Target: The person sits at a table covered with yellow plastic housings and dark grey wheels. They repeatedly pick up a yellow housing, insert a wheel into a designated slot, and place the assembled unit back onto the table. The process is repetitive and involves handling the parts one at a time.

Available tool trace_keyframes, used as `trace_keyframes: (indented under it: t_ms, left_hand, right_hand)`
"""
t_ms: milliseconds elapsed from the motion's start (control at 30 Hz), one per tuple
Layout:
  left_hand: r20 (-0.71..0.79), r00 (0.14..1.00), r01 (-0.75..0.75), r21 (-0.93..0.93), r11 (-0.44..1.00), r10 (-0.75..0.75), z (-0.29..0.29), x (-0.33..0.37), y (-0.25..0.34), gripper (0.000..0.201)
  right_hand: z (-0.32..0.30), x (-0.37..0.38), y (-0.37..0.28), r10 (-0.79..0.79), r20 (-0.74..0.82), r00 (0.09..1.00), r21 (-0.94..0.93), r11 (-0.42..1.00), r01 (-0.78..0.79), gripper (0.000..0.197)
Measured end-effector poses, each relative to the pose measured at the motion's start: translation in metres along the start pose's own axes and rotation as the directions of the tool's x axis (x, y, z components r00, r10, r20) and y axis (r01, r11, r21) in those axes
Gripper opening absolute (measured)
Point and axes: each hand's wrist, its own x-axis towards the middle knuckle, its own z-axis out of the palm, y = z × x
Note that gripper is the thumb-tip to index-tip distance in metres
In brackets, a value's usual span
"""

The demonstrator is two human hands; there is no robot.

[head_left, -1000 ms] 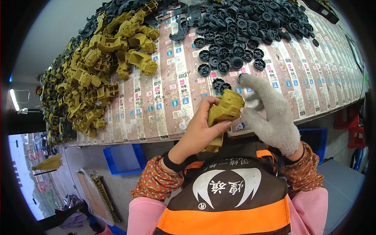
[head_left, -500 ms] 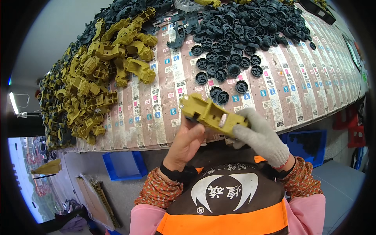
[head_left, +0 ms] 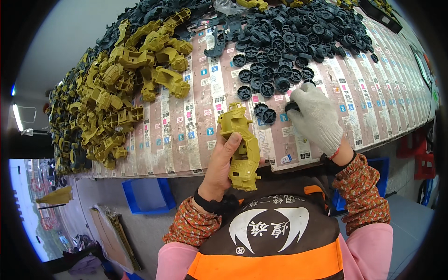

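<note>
Apron (head_left: 319,240): white lettering (head_left: 281,227), crescent emblem (head_left: 302,223); table covering (head_left: 373,109): blue lettered squares (head_left: 191,135), small printed characters

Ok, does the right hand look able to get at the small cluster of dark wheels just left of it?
Probably yes: the gloved right hand is close by, and nothing covers the small cluster of dark wheels. However, the single wheel at its fingertips might hinder a fresh grasp.
</note>
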Motion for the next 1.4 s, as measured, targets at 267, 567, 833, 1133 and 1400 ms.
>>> trace_keyframes:
  t_ms: [267,567,833,1133,1400]
  left_hand:
    - [0.057,0.996,0.064,0.062,0.996,-0.068,-0.006,0.002,-0.011,0.067]
    - [0.093,0.988,-0.139,0.228,0.964,0.120,0.013,0.002,-0.031,0.081]
    - [0.217,0.951,-0.300,0.496,0.814,0.218,0.014,0.002,-0.039,0.081]
    - [0.321,0.927,-0.356,0.586,0.728,0.195,0.006,0.010,-0.034,0.081]
    - [0.014,0.994,-0.106,0.199,0.974,0.106,0.006,0.010,-0.012,0.074]
  right_hand:
    - [-0.007,-0.029,-0.047,0.213,0.275,0.937,0.767,0.540,-0.348,0.023]
    - [0.000,-0.050,-0.067,0.262,0.177,0.949,0.791,0.536,-0.296,0.030]
    - [-0.006,-0.059,-0.069,0.122,0.073,0.990,0.653,0.744,-0.140,0.030]
    - [-0.024,-0.045,-0.058,0.076,0.234,0.969,0.576,0.793,-0.201,0.023]
    - [-0.007,0.039,-0.003,-0.139,-0.004,0.990,-0.140,0.981,0.137,0.020]
